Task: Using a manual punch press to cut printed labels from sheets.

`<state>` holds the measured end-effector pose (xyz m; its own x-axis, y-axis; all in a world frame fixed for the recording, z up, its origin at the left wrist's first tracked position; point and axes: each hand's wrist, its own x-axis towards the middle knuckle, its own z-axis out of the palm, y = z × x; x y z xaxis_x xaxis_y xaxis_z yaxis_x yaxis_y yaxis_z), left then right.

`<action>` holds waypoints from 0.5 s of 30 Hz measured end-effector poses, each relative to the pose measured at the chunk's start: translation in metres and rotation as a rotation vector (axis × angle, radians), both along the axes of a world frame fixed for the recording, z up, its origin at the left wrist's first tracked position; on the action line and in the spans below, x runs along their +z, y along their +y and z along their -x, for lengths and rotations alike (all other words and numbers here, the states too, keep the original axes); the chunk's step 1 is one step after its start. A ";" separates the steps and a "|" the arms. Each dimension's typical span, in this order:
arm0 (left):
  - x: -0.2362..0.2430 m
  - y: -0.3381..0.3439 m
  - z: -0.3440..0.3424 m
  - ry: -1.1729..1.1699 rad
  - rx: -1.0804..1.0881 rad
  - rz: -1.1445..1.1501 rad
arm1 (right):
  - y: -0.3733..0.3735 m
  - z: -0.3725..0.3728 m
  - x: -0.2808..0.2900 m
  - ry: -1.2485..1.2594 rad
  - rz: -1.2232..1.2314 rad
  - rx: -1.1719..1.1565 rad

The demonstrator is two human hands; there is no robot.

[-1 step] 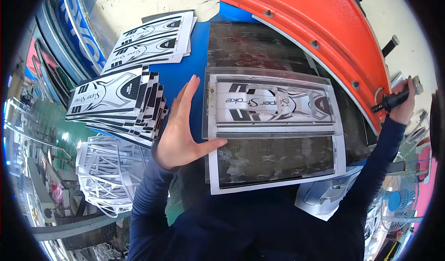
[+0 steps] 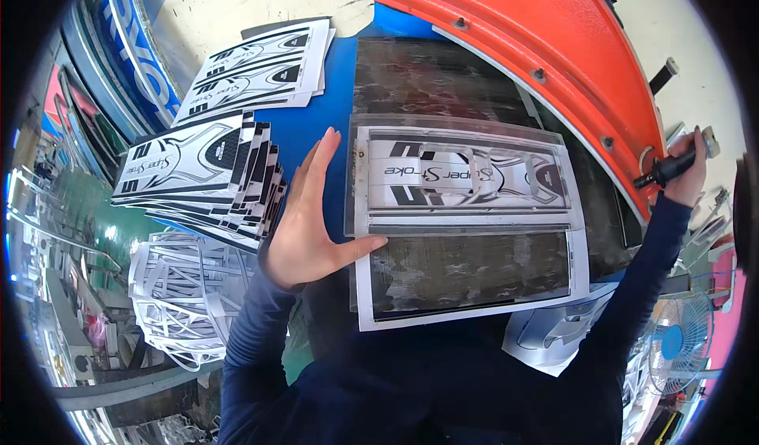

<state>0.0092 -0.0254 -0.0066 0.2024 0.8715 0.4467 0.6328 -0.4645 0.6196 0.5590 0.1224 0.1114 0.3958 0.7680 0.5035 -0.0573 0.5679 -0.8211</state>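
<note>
My right hand (image 2: 686,180) is closed around a black handle (image 2: 674,167) at the near right end of a large orange-red press arm (image 2: 545,37). My left hand (image 2: 304,227) is open, thumb and fingers spread, its thumb tip at the left edge of a clear cutting die (image 2: 360,208). Through the die shows a printed black-and-white graphic. Below it extends a white sheet (image 2: 579,275), with a rectangular opening showing the dark surface underneath. Sheet and die lie on a worn, dark cutting board (image 2: 435,77).
Left of my hand is an uneven stack of printed cut pieces (image 2: 178,168). Farther back lie uncut printed sheets (image 2: 253,77) on the blue press bed (image 2: 336,73). White paper offcuts (image 2: 178,295) heap at lower left. A blue fan (image 2: 672,342) stands at lower right.
The orange-red press arm has shifted very slightly to the right, and my right hand has moved slightly with its handle. My left hand, the die and the sheet have not visibly moved.
</note>
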 end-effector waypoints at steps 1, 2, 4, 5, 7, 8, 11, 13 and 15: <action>0.000 0.000 0.000 -0.006 -0.003 0.007 | 0.009 -0.011 0.000 0.017 0.004 0.016; 0.000 0.000 -0.001 -0.013 0.000 0.002 | 0.019 -0.020 0.000 0.008 -0.002 -0.017; 0.000 -0.001 -0.001 -0.025 0.007 -0.005 | 0.035 -0.038 -0.001 0.049 -0.016 -0.072; 0.000 -0.001 -0.001 -0.030 0.011 0.001 | 0.041 -0.046 -0.002 0.057 -0.009 -0.096; 0.000 -0.001 -0.002 -0.038 0.023 0.012 | 0.053 -0.057 -0.003 0.021 -0.021 -0.127; 0.000 -0.002 -0.002 -0.036 0.025 0.015 | 0.056 -0.059 -0.003 0.039 -0.004 -0.153; 0.000 0.000 -0.001 -0.032 0.021 0.037 | 0.053 -0.044 -0.010 0.030 -0.005 -0.247; 0.000 0.001 -0.001 -0.028 0.006 0.057 | 0.033 -0.015 -0.020 -0.196 -0.047 -0.543; 0.000 0.002 -0.001 -0.020 0.003 0.049 | 0.005 0.030 -0.037 -0.583 -0.165 -0.663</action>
<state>0.0101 -0.0238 -0.0067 0.1911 0.8930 0.4076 0.6216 -0.4314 0.6538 0.5286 0.1273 0.0748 0.3791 0.3726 0.8470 0.7246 0.4497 -0.5221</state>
